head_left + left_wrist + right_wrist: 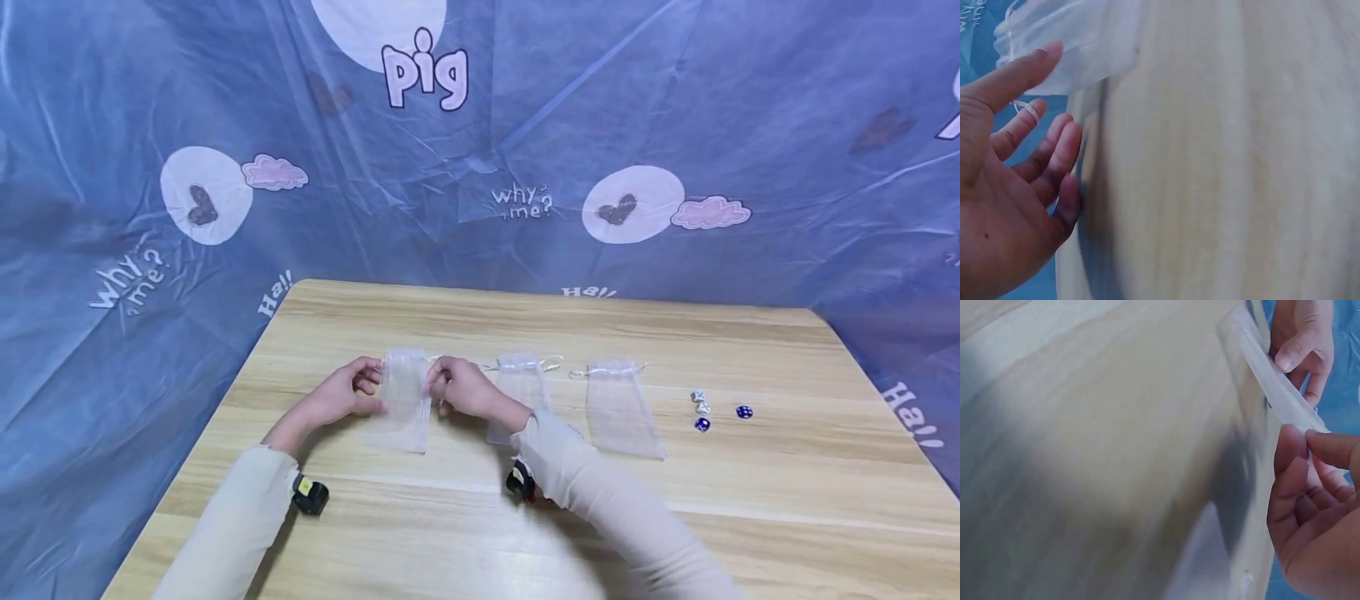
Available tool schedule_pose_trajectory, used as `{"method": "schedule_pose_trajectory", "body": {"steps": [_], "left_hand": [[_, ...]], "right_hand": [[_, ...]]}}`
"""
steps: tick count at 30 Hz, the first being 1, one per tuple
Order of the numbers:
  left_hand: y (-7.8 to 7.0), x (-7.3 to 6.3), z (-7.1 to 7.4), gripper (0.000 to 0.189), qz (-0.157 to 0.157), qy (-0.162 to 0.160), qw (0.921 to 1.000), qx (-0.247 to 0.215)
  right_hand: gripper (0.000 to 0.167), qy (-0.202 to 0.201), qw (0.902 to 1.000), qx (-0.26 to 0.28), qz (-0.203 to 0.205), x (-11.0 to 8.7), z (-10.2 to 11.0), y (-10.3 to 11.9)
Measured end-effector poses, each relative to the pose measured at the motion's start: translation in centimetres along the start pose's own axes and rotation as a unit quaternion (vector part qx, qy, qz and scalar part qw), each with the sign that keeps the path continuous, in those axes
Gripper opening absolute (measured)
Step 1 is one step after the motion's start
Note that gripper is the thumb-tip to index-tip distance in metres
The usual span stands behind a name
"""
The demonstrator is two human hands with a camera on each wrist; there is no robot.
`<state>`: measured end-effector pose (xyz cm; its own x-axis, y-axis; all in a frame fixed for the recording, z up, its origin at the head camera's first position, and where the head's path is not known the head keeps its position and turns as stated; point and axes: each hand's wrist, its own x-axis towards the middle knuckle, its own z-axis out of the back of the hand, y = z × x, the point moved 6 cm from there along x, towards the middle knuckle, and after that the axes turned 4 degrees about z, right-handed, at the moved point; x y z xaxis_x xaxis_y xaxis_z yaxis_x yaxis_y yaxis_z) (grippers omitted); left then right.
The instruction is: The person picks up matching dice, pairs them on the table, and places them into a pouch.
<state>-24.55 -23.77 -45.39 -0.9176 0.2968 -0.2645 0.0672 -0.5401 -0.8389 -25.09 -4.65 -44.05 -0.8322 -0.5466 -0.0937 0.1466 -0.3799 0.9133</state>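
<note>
A sheer white drawstring bag (401, 408) is held up between both hands at the left half of the table. My right hand (468, 387) pinches its right edge between thumb and fingertips, seen close in the right wrist view. On the other side, my left hand (341, 392) has loosely bent, spread fingers. Its thumb lies across the bag's side in the left wrist view, and a small white drawstring loop (1027, 110) hangs at the index fingertip. Beside the right hand lies a second sheer bag (519, 385), partly covered by the wrist and sleeve.
A third sheer bag (622, 412) lies flat farther right. Beyond it are two white dice (702, 407) and two blue dice (744, 412). The wooden table (450, 533) ends at a blue printed cloth (480, 242) behind. Each wrist wears a black camera.
</note>
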Motion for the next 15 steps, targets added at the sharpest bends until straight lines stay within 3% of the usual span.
{"method": "schedule_pose_trajectory", "body": {"steps": [6, 12, 15], "left_hand": [[-1.6, -0.3, 0.2, 0.046, -0.021, -0.012, 0.996, -0.087], [-2.9, -0.5, 0.6, 0.03, -0.04, -0.03, 0.9819, -0.183], [-3.2, -0.6, 0.7, 0.03, -0.043, -0.028, 0.9781, -0.202]], "right_hand": [[0.012, 0.021, 0.9994, 0.019, 0.019, -1.1, 1.1, 1.0], [0.011, 0.025, 0.9989, 0.016, 0.035, -2.1, 1.8, 1.3], [0.008, 0.017, 0.9989, 0.007, 0.042, -2.3, 2.2, 1.3]]}}
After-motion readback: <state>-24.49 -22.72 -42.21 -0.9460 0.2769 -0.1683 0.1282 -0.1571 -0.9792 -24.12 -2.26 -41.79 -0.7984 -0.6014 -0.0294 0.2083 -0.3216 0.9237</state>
